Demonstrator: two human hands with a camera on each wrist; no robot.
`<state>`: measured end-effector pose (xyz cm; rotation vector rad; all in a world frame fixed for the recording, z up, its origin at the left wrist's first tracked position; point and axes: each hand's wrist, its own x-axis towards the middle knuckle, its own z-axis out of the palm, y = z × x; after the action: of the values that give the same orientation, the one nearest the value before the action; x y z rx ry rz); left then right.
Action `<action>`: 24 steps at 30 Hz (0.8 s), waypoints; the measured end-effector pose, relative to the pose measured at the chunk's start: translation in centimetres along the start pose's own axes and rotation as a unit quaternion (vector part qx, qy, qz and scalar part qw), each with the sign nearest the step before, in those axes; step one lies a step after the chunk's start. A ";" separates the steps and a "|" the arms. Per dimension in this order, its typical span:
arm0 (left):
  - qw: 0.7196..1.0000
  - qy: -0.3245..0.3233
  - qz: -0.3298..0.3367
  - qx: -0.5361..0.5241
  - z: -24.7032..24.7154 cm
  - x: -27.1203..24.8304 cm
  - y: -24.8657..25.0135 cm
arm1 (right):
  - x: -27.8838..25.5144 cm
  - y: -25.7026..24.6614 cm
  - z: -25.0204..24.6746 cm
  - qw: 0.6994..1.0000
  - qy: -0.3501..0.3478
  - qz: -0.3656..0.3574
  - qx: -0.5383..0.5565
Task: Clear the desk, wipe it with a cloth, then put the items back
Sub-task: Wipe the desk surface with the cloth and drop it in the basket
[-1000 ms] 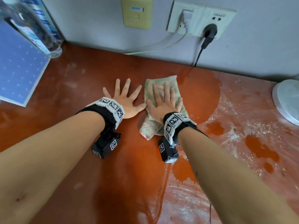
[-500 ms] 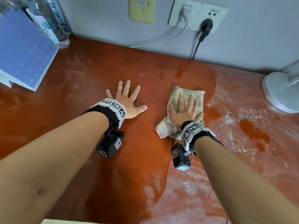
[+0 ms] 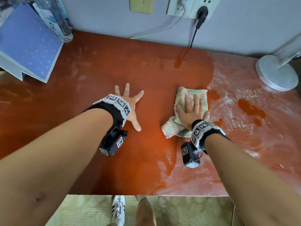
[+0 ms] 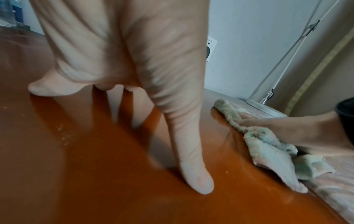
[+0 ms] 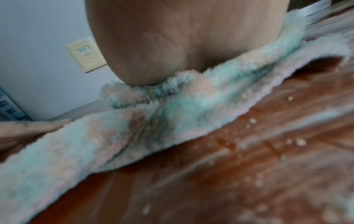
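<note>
Nearest, at 6 o'clock in the head view, a striped sneaker stands on pale green matting below the straight front edge of the desk. The desk top is smooth, glossy orange-brown; its left and middle part is dark and wet-looking, while the part from 3 to 5 o'clock is filmed with whitish, streaky residue and small crumbs.

At the centre, the left hand lies palm down on the bare desk, fingers straight and spread wide, thumb tip pressed to the surface, holding nothing. At 3 o'clock from it, clearly apart, the right hand lies flat with straight, close-set fingers on the cloth, pressing it to the desk rather than gripping it. The cloth is a fluffy, rumpled terry square mottled pink and pale green, one corner trailing toward 7 o'clock, sitting right at the border between dark and filmy surface.

Farther off, at 2 o'clock, a round, flat metal lamp base rests on the desk. At 10 o'clock stands a blue dotted box with a clear plastic bottle behind it. At 12 o'clock, the grey wall carries a cream switch plate and a white socket with a black plug.
</note>
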<state>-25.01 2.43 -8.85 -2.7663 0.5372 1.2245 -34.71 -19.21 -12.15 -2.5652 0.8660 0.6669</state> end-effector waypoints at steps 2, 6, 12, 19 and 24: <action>1.000 -0.005 0.004 0.003 0.4 -0.2 -0.2 | 0.0 -0.6 0.0 1.000 0.009 0.028 0.008; 1.000 -0.001 0.004 0.006 0.5 -0.3 -0.2 | -1.0 -4.7 2.1 0.999 0.008 -0.031 -0.017; 1.000 0.018 0.009 0.011 0.6 -0.6 -0.1 | -3.1 -5.1 3.8 0.991 -0.012 -0.130 -0.023; 1.000 0.010 -0.002 -0.013 2.9 -2.0 0.4 | -4.0 2.3 2.3 0.997 0.031 0.060 0.043; 1.000 0.010 -0.009 -0.010 3.9 -3.1 2.0 | -5.9 -1.7 4.7 0.999 0.025 0.033 0.015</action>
<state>-30.34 2.25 -9.14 -2.7958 0.5024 1.2061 -39.33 -12.97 -12.60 -2.5473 0.9736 0.6060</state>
